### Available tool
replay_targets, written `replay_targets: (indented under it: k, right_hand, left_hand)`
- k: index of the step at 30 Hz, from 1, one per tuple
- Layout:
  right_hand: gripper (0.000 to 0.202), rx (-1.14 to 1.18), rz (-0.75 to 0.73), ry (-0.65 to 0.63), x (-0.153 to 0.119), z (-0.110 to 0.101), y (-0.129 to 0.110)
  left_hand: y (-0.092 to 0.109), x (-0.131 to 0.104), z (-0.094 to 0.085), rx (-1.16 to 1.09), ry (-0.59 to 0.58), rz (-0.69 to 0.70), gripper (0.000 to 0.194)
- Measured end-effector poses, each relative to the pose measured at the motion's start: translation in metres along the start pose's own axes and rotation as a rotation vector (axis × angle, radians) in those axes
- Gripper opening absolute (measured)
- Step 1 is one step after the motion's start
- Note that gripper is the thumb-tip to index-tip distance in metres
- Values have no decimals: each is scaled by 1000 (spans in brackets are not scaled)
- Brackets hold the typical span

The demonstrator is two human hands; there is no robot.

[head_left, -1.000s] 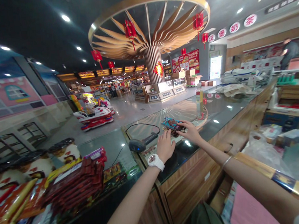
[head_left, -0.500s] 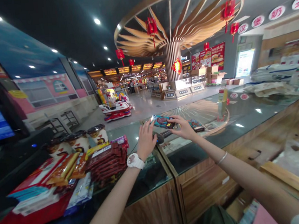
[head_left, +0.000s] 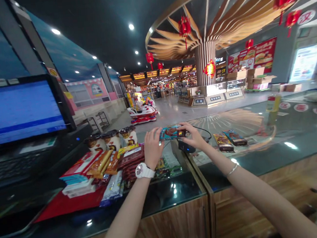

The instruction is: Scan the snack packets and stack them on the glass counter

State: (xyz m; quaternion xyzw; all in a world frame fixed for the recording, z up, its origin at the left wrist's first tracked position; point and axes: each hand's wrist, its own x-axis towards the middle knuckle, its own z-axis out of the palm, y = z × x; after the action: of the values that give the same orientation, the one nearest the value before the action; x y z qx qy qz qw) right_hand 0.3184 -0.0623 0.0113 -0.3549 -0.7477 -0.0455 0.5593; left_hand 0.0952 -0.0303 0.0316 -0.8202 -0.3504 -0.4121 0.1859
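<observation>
A blue snack packet [head_left: 171,132] with a brown picture is held level above the glass counter, stretched between my two hands. At its left end my left hand [head_left: 152,145] grips with the thumb below and the fingers behind. My right hand [head_left: 193,136] pinches the dark right end between thumb and fingers. Under my right hand sits a small black device [head_left: 186,146] with a blue light and a cable. To the right of it, a yellow-brown packet [head_left: 224,142] and another blue packet [head_left: 235,137] lie side by side on the glass.
Left of my hands are a stack of dark red packets [head_left: 131,159], orange packets [head_left: 99,165], red-and-white boxes [head_left: 77,168] and several lidded cups [head_left: 128,136]. A lit monitor [head_left: 20,110] and keyboard [head_left: 3,167] stand far left. A bottle [head_left: 272,104] is at the right.
My view has turned left, bringing the monitor and keyboard further in. Both hands still hold the blue packet, now nearer the stacked packets and over the black device.
</observation>
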Motion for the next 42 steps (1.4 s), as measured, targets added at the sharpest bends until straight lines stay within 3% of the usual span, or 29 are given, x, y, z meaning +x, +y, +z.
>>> replay_targets:
  k: [5,10,16,21,32,42]
  right_hand:
    - [41,10,-35,-14,-13,-6,7]
    - [48,-135,-60,-47,-20,-6,16]
    - [33,-358,-137,-3,-23,1,6]
    - [28,-358,-142,-63,-24,2,6]
    - [32,-393,-84,-32,-21,-2,-2]
    - [30,-439,-94,-74,-24,3,5]
  left_hand:
    - [5,-8,1,16,7,36,41]
    - [7,-14,-1,57,33,126,33]
    - [5,-18,1,106,83,153,32]
    - [8,-18,4,80,63,137,31]
    - [15,-16,5,26,4,94,25]
    - [7,-11,6,-14,-45,55,19]
